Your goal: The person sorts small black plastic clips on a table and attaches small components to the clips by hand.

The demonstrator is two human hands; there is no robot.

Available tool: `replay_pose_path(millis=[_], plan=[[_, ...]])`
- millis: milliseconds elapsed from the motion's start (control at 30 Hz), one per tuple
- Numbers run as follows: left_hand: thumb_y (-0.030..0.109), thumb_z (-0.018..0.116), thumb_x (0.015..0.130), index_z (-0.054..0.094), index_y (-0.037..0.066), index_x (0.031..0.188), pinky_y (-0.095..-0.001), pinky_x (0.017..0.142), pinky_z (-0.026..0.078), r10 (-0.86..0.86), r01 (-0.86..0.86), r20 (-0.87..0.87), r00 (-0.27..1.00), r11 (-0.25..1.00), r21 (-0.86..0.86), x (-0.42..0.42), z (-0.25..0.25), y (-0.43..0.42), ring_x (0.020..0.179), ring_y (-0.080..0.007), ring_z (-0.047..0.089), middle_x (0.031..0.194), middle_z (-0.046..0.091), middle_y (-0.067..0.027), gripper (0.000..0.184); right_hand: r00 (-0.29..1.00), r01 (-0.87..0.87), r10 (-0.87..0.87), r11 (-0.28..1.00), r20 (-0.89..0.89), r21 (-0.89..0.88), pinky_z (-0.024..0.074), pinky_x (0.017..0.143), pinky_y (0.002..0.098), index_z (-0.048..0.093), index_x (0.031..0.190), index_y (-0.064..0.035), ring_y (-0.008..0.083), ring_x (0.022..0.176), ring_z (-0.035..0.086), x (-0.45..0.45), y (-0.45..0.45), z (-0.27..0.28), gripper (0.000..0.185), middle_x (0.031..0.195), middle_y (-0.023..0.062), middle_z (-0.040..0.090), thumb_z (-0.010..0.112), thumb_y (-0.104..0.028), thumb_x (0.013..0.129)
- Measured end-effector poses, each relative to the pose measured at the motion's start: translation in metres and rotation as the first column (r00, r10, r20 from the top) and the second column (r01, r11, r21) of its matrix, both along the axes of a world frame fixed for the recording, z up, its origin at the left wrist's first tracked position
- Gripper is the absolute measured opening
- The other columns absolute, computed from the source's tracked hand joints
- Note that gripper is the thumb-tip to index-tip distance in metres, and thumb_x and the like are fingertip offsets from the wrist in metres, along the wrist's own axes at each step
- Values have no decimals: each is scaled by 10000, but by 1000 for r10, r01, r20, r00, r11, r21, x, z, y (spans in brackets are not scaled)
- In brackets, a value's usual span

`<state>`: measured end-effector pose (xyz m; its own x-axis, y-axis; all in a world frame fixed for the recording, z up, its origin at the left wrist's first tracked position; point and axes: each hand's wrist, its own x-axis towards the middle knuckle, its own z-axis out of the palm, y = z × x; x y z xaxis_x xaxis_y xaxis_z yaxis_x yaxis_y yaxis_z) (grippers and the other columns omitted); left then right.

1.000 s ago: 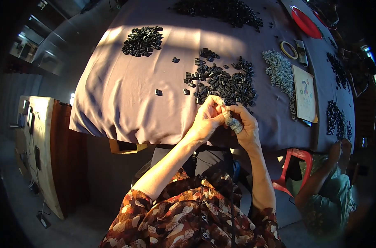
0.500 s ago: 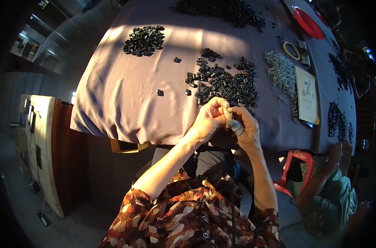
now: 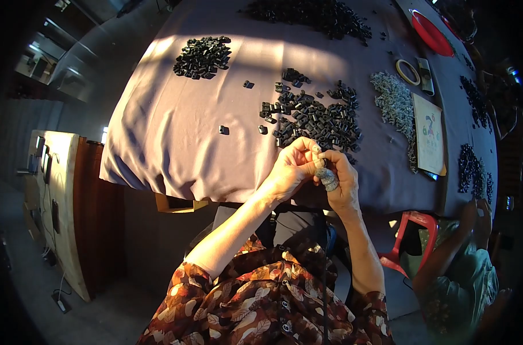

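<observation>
My left hand (image 3: 288,172) and my right hand (image 3: 343,179) meet above the table's near edge, fingertips nearly touching. Thumb and fingers of my left hand are pinched on something too small to make out. In the curled fingers of my right hand sits a silvery-grey clump (image 3: 328,179), similar in colour to the heap of small silvery metal pieces (image 3: 392,100) on the right. Just beyond the fingertips spreads a pile of small black plastic parts (image 3: 319,121). A few single black parts (image 3: 223,130) lie left of it.
A cloth-covered table (image 3: 181,138) carries a second black pile (image 3: 202,57), a larger one (image 3: 313,16), a tape roll (image 3: 407,72), a printed booklet (image 3: 428,132) and a red dish (image 3: 431,33). At the right, another person (image 3: 462,270) sits near a red stool (image 3: 396,253).
Both hands stay together in almost the same place, with slight finger movement. The whole view has shifted very slightly; the piles look unchanged.
</observation>
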<state>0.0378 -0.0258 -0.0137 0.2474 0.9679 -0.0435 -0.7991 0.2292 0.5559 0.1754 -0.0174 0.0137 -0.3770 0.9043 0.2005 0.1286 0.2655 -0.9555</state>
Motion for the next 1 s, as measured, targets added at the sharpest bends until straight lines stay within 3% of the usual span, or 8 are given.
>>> replay_pose_path(millis=[433, 633, 833, 933, 1000], plan=[[48, 592, 824, 493, 73, 1039, -213, 610, 451, 27, -27, -1, 1000, 1000, -11, 3, 4, 1, 716, -79, 544, 849, 559, 8, 238, 994, 4, -15, 996, -112, -94, 425, 593, 188, 540, 1086, -7, 73, 626, 536, 1, 2, -4, 260, 777, 22, 552, 561, -43, 829], [60, 581, 835, 508, 75, 1027, -217, 649, 439, 27, -27, -14, 1000, 999, -31, 2, 6, 0, 735, -71, 530, 857, 552, 16, 206, 999, -11, 5, 993, 52, 116, 400, 575, 186, 577, 1065, -22, 68, 621, 517, 3, 10, -4, 264, 745, 6, 502, 582, -30, 801], [63, 575, 837, 515, 73, 1016, -219, 680, 438, 31, -31, -10, 999, 999, -34, 2, 6, -1, 752, -69, 529, 861, 553, 14, 189, 1000, -1, 1, 999, 2, 52, 376, 545, 180, 581, 1077, -26, 63, 615, 490, 1, 8, -2, 302, 761, 4, 480, 597, -23, 776], [65, 575, 837, 517, 73, 1013, -220, 688, 440, 26, -26, -10, 1000, 999, -30, 2, 4, 0, 757, -71, 532, 866, 554, 14, 186, 1000, 9, -9, 998, 10, -64, 381, 549, 179, 579, 1091, -32, 61, 619, 497, 3, 6, 0, 313, 763, 3, 473, 598, -30, 779], [62, 574, 837, 516, 73, 1016, -222, 697, 444, 18, -18, -6, 1000, 999, -27, 2, 3, 0, 762, -75, 536, 871, 555, 13, 188, 1000, 0, 0, 1000, 20, -14, 390, 542, 169, 581, 1099, -40, 57, 623, 509, 4, 7, -1, 316, 762, -5, 467, 599, -35, 783]])
